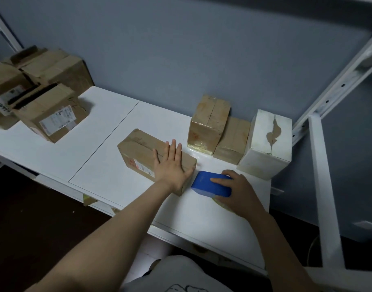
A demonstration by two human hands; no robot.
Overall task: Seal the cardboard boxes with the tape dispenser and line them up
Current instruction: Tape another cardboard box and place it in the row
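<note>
The left grip point(170, 165) lies flat, fingers straight, on a brown cardboard box point(138, 150) in the middle of the white surface point(92, 165). Just right of it, the right grip point(235, 190) curls round a blue tape dispenser point(208, 185) resting on the surface. Behind them a taped brown box point(208, 123), a lower brown box point(232, 140) and a white box point(265, 144) stand side by side, and a pile of brown boxes point(48, 114) sits far left.

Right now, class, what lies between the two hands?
The head view shows the blue tape dispenser, gripped by the right hand, beside the cardboard box that the left hand presses.
</note>
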